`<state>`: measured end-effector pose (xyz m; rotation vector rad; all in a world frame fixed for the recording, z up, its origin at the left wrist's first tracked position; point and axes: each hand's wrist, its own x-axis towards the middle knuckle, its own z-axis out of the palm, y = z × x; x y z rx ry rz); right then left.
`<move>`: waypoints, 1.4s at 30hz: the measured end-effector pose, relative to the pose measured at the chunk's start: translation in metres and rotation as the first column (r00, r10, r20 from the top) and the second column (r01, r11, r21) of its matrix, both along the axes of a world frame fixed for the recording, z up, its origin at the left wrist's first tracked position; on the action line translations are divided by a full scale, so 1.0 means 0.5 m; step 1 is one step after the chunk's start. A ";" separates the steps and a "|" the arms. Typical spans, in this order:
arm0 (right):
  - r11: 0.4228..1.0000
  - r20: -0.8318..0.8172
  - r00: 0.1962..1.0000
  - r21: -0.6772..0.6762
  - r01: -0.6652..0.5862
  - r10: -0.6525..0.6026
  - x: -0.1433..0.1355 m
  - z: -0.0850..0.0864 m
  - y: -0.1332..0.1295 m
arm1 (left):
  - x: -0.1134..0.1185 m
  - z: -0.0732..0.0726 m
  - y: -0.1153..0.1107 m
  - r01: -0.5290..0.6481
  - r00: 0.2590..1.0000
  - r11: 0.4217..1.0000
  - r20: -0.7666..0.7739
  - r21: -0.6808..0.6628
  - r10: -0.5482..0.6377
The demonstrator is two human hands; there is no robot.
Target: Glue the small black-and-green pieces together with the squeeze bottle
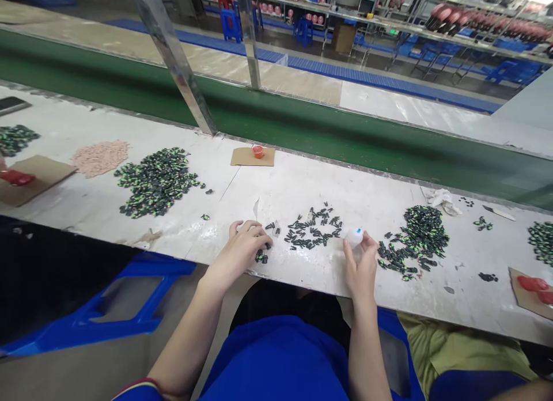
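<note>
My left hand [245,245] rests on the white table with its fingers bent and somewhat apart. A few small black pieces [261,256] with green marks lie right by its fingertips, partly covered by them. In my right hand [362,265] is a small white plastic bottle [354,237] with a blue spot on its end, gripped between thumb and fingers. Between the hands, small black pieces [313,231] lie scattered in a loose ring. To the right of the bottle is a heaped pile of black and green pieces [425,231].
A larger black-green pile [158,182] and a pink pile [101,158] lie to the left. A small red-filled cup [258,151] stands on cardboard [242,157] near the back edge. A metal post [173,61] rises behind. Crumpled tissue [444,200] lies at right.
</note>
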<state>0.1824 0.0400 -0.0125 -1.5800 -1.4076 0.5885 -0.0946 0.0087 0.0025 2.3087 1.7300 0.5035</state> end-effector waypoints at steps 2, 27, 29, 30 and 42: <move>0.999 -0.157 0.987 -0.031 0.014 -0.019 -0.001 0.007 -0.010 | 0.006 0.003 0.002 0.009 0.999 1.000 0.051 0.007 -0.010; 0.994 -0.466 0.878 -0.039 0.099 -0.106 -0.065 0.011 -0.067 | 0.106 -0.031 -0.028 0.044 0.981 0.989 0.181 0.144 -0.070; 0.993 -0.476 0.872 -0.048 0.107 -0.117 -0.063 0.011 -0.065 | 0.105 -0.033 -0.030 0.064 0.980 0.985 0.177 0.160 -0.093; 0.993 -0.480 0.869 -0.051 0.108 -0.120 -0.063 0.011 -0.065 | 0.105 -0.033 -0.031 0.067 0.979 0.984 0.180 0.164 -0.097; 0.994 -0.355 0.929 0.002 0.111 -0.103 -0.077 0.003 -0.086 | 0.123 -0.019 -0.040 -0.005 0.979 0.998 0.201 0.070 -0.010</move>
